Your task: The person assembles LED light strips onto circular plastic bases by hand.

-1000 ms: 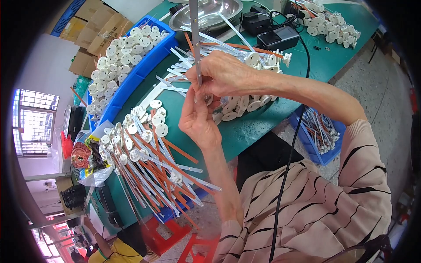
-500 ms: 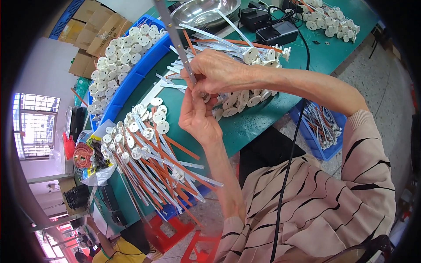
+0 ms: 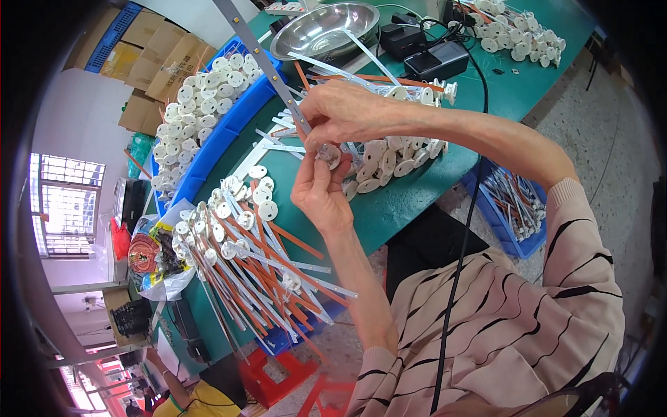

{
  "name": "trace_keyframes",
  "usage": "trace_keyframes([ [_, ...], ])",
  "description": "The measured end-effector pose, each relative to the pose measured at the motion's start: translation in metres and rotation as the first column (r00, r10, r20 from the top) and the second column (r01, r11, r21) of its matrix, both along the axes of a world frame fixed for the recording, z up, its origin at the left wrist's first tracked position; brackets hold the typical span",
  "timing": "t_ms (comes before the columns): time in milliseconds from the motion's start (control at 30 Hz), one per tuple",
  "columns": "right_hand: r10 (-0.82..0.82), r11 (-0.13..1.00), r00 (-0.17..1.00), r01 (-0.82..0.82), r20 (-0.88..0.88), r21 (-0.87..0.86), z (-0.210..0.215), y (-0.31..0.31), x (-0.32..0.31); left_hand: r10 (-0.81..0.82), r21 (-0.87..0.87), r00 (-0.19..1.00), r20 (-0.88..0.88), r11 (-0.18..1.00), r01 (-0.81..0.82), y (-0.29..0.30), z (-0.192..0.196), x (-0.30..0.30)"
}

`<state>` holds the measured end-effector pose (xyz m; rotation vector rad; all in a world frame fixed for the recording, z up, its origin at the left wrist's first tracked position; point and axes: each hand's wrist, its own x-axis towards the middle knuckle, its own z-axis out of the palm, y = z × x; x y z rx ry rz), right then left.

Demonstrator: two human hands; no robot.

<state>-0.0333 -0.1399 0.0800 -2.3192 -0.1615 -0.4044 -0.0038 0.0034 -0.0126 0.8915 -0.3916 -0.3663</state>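
Near the middle, my left hand (image 3: 322, 193) pinches a small round whitish base (image 3: 328, 156) between thumb and fingers. My right hand (image 3: 351, 111) comes across from the right, its fingers closed around the lower end of a narrow metallic LED strip (image 3: 262, 59). That strip slants up and away to the left, a row of small dots along it. The two hands meet at the base; where strip and base join is partly hidden by my fingers. Left of my left hand lies a pile of strips with round white bases (image 3: 267, 264). Another heap of white bases (image 3: 389, 163) lies behind my hands.
A blue bin (image 3: 229, 118) full of white discs stands at the left. At the back are a metal bowl (image 3: 323, 31) and black power adapters (image 3: 436, 61). A black cable (image 3: 467, 257) hangs in front. A blue crate (image 3: 517, 244) sits lower right. Someone in yellow (image 3: 198, 402) is at lower left.
My left fingers have shifted, and the round base now shows more plainly between them. The strip has swung slightly up and left. The whole view has moved a little.
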Motion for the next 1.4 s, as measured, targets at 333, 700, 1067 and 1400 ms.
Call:
trace_keyframes([
  [333, -0.010, 1.000, 1.000, 0.009, 0.013, 0.030, -0.011, 0.005, 0.003, 0.104, -0.017, 0.994, -0.030, 0.994, -0.104, -0.004, 0.005, -0.006],
  [700, 0.015, 0.999, 1.000, -0.016, 0.007, 0.052, -0.016, 0.005, 0.002, 0.131, 0.016, 0.991, 0.014, 0.991, -0.131, -0.003, 0.003, -0.006],
  [1067, -0.063, 0.990, 0.990, 0.046, 0.124, 0.135, -0.013, -0.001, 0.001, -0.037, -0.126, 0.999, -0.023, 0.991, 0.034, -0.002, 0.008, -0.003],
  [1400, -0.057, 0.994, 0.991, 0.045, 0.123, 0.104, -0.011, 0.002, -0.002, 0.031, -0.023, 0.999, -0.008, 0.999, -0.031, -0.003, 0.004, -0.003],
])
